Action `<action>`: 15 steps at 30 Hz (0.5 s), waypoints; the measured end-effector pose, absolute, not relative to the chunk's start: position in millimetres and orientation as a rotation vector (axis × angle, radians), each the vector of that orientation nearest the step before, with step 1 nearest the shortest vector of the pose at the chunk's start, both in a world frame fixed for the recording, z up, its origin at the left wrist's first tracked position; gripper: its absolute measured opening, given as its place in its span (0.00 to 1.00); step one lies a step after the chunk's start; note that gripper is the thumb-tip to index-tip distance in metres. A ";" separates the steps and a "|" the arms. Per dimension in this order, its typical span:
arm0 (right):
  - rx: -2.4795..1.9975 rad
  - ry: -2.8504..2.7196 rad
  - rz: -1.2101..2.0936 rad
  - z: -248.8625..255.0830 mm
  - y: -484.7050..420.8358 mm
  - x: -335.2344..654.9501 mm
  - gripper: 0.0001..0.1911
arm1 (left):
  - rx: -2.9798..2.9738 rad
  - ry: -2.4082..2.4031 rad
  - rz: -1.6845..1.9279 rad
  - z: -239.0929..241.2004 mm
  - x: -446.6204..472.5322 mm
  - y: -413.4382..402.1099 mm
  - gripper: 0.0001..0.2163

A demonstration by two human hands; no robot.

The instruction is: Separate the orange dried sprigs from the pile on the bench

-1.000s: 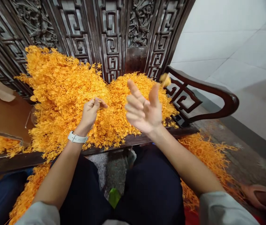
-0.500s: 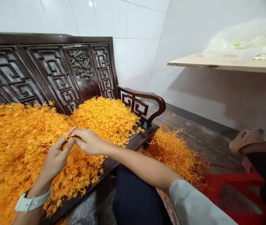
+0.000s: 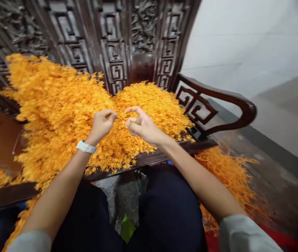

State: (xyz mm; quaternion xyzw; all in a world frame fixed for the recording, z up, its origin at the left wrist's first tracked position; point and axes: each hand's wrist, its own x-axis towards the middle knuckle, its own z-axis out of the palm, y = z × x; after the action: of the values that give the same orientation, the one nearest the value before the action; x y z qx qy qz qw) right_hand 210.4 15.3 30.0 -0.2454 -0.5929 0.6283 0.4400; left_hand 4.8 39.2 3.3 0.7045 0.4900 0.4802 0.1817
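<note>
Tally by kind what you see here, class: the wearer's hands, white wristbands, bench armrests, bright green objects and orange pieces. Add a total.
Hands: 2 (left hand, right hand)
White wristband: 1
Bench armrest: 1
Bright green object: 1
Total: 5, leaving out the orange pieces, too many and too blurred to count

I watch the left hand (image 3: 103,124) pinch a thin orange strand (image 3: 121,119) just beside the half-curled right hand (image 3: 144,128), over the bench (image 3: 149,159), whose front edge a big orange heap (image 3: 59,112) overhangs while a smaller heap (image 3: 151,99) sits toward its back right corner.
</note>
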 end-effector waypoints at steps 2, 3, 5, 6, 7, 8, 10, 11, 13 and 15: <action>-0.395 -1.810 1.546 43.4 -6.4 209.7 0.05 | 1.970 1.414 1.364 -1.1 -0.8 48.4 0.09; -0.211 -1.977 1.605 50.0 -18.7 208.7 0.04 | 1.932 1.475 1.398 -3.0 -5.3 53.7 0.10; 0.314 -2.284 1.854 59.0 -41.0 206.9 0.01 | 1.741 1.555 1.503 -4.1 -17.4 62.1 0.12; 0.580 -2.406 1.990 60.8 -48.3 206.9 0.05 | 1.605 1.527 1.560 -3.1 -23.9 64.1 0.13; 0.786 -2.487 2.094 61.0 -51.6 207.7 0.10 | 1.469 1.453 1.596 -1.0 -29.9 64.1 0.14; 0.850 -2.477 2.161 60.2 -50.8 209.3 0.14 | 1.344 1.354 1.608 2.0 -34.8 62.0 0.14; 0.633 -2.229 2.195 58.0 -38.1 213.9 0.21 | 1.178 1.182 1.578 9.3 -39.6 52.7 0.13; 0.457 -2.036 2.152 57.3 -28.7 216.1 0.23 | 1.131 1.137 1.555 12.9 -39.4 46.8 0.13; 0.051 -1.631 1.951 56.3 -10.0 217.1 0.27 | 1.062 1.093 1.525 18.8 -35.2 35.4 0.12; -0.323 -1.368 1.754 52.8 2.5 211.6 0.28 | 1.030 1.054 1.517 21.7 -28.4 27.4 0.11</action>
State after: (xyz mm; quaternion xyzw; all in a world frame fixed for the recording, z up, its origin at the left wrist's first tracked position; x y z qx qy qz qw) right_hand 211.6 2.5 52.8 -0.1297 -0.5490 0.7036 0.4321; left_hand -28.4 27.4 21.7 0.4241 0.4343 0.6250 0.4909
